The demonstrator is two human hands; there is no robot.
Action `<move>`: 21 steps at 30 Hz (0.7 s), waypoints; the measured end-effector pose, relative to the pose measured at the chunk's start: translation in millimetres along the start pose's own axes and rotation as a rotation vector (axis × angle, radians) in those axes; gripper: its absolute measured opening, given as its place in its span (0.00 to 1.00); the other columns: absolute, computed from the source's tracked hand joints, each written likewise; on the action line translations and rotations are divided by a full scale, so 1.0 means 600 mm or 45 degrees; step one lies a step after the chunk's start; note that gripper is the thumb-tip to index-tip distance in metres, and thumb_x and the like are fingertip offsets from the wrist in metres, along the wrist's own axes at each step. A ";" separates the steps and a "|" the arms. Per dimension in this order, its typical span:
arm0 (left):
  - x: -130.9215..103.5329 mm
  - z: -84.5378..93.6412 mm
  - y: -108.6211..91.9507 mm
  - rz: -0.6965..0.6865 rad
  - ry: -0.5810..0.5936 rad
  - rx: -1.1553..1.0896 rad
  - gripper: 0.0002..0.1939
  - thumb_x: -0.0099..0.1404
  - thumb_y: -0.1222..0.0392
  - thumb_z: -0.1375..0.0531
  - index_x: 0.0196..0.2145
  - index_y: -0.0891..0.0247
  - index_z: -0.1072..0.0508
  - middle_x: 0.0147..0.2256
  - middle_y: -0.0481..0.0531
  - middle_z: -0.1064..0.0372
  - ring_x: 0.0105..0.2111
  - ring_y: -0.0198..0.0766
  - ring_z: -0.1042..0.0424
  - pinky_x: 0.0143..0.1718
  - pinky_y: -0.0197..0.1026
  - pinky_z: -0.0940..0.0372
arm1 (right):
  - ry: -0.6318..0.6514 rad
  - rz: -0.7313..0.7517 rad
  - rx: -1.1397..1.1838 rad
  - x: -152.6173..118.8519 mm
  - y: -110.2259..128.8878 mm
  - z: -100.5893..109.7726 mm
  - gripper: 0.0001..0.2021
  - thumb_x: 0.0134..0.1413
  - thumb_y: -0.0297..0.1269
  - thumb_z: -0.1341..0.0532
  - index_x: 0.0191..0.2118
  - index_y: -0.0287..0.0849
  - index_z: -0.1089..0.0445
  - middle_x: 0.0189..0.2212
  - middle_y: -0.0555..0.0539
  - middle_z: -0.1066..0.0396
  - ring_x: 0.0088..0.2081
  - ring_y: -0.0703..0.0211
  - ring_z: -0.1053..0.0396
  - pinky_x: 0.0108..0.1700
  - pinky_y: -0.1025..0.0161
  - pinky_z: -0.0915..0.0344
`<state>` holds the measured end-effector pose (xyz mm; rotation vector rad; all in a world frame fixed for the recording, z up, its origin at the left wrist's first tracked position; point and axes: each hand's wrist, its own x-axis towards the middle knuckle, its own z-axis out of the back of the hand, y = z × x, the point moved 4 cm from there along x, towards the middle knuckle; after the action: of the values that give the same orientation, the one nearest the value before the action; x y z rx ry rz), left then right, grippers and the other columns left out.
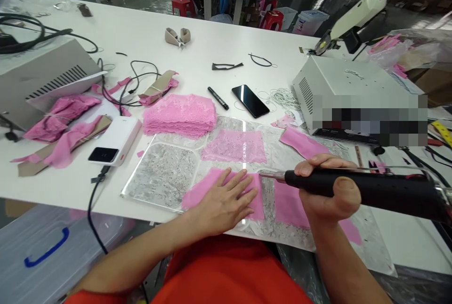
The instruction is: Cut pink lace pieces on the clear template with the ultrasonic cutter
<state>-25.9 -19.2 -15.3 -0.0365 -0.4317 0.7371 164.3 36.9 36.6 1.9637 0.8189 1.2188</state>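
Note:
My left hand [226, 200] lies flat, fingers spread, on a piece of pink fabric [197, 193]. My right hand [328, 191] is wrapped round a long black-handled tool [381, 193] with a slim metal tip. That tip points left and meets the fabric's upper right edge; exact contact is hard to tell. Beneath is a clear sheet over a grey speckled surface [162, 172]. Another pink fabric piece [289, 205] lies under the tool, partly hidden by my right hand. A pink lace piece [235, 146] lies just beyond my left hand.
Beyond sit a stack of pink lace [180, 115], a marker [218, 98] and a phone [250, 100]. A white power bank [120, 139] with a cable is at left. Grey metal boxes [339, 87] stand on both sides. A lidded plastic bin [52, 247] is below left.

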 end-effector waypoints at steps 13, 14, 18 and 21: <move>-0.104 0.050 0.046 0.263 -0.146 0.169 0.14 0.73 0.63 0.46 0.52 0.64 0.27 0.56 0.56 0.29 0.61 0.47 0.36 0.67 0.55 0.52 | 0.080 -0.111 0.120 -0.001 0.006 -0.053 0.12 0.41 0.45 0.39 0.29 0.43 0.28 0.26 0.51 0.33 0.18 0.65 0.37 0.19 0.61 0.36; -0.104 0.050 0.046 0.269 -0.146 0.173 0.13 0.73 0.62 0.46 0.52 0.63 0.27 0.56 0.56 0.29 0.61 0.48 0.36 0.67 0.55 0.53 | 0.098 -0.117 0.131 -0.004 0.005 -0.063 0.12 0.42 0.45 0.39 0.29 0.43 0.28 0.27 0.51 0.32 0.18 0.65 0.37 0.19 0.61 0.35; -0.104 0.050 0.044 0.288 -0.144 0.179 0.14 0.73 0.60 0.46 0.52 0.63 0.28 0.57 0.57 0.31 0.62 0.48 0.37 0.67 0.57 0.52 | 0.167 -0.102 0.181 -0.014 0.000 -0.098 0.11 0.45 0.45 0.39 0.31 0.43 0.27 0.28 0.51 0.31 0.19 0.65 0.35 0.20 0.61 0.35; -0.106 0.052 0.044 0.283 -0.133 0.177 0.14 0.73 0.59 0.45 0.53 0.63 0.29 0.58 0.57 0.32 0.62 0.49 0.38 0.66 0.58 0.52 | 0.199 -0.100 0.177 -0.022 -0.007 -0.121 0.12 0.46 0.46 0.39 0.32 0.43 0.28 0.29 0.50 0.32 0.20 0.66 0.35 0.22 0.62 0.35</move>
<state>-96.7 -45.2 -14.9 0.0857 -0.4796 0.9898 92.1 44.6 50.6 1.9428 1.0757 1.3120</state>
